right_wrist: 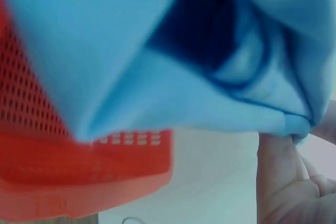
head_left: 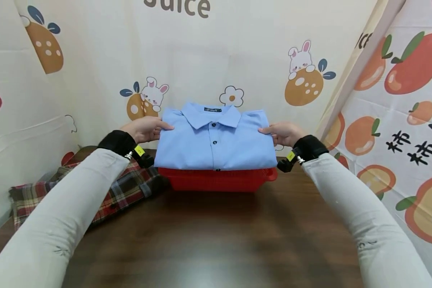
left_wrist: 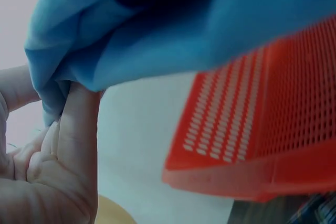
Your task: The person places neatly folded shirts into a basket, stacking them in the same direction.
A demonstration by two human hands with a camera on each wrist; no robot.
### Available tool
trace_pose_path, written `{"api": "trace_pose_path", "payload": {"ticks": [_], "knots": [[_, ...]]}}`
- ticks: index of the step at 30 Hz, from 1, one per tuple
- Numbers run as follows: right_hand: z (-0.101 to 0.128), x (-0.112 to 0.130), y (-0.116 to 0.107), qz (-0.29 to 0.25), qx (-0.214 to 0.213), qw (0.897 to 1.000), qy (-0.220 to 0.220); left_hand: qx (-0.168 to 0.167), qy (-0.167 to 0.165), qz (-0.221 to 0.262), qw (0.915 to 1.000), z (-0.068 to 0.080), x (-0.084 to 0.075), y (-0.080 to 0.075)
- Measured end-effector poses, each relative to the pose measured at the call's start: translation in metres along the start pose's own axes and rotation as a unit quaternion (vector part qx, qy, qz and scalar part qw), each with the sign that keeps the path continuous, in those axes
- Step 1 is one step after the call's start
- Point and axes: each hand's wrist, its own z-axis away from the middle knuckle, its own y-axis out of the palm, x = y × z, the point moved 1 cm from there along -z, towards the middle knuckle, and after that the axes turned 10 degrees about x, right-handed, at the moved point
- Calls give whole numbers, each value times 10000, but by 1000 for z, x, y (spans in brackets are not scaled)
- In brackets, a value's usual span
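Cartoon-printed cloth hangs behind and to the right of a dark wooden bench (head_left: 216, 240), showing oranges, rabbits, a flower and part of the word "Juice". At the far side of the bench stands a red perforated plastic basket (head_left: 219, 180), and a folded light blue polo shirt (head_left: 216, 140) is held just over its top, collar away from the person, dark buttons running down the middle. The shirt is wider than the basket and hides its opening, so whether the cloth touches the rim cannot be told.

The left hand (head_left: 144, 129) grips the shirt's left edge near the shoulder, and the left wrist view shows its fingers (left_wrist: 79, 129) curled under the folded layers, pinching the cloth against the thumb above. The right hand (head_left: 282, 133) holds the opposite edge in the same way; the right wrist view shows one of its fingers (right_wrist: 278, 171) pressed up beneath the fold. Both arms wear pale sleeves with black wrist straps.

A red plaid garment (head_left: 115, 192) lies crumpled on the bench to the left of the basket, under the left forearm.
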Motion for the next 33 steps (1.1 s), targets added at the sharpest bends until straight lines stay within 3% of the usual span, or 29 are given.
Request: {"api": "trace_pose_path", "payload": {"ticks": [7, 13, 18, 21, 28, 33], "knots": [[-37, -26, -4, 89, -639, 9973, 362, -266, -464, -801, 9954, -30, 19, 1], [-57, -42, -3, 405, -876, 9929, 698, -324, -614, -1866, 9800, -44, 23, 2], [-68, -44, -1, 471, -1054, 9900, 806, -527, -604, -2404, 9674, -59, 21, 4], [-74, -43, 4, 481, -1056, 9890, 913, -666, -787, -2677, 9580, -63, 21, 5], [-80, -41, 7, 825, -1175, 9808, 1317, -634, -1272, -3336, 9319, -66, 18, 10], [-80, -40, 12, 864, -1137, 9804, 1359, -701, -1397, -3409, 9270, -69, 17, 10]]}}
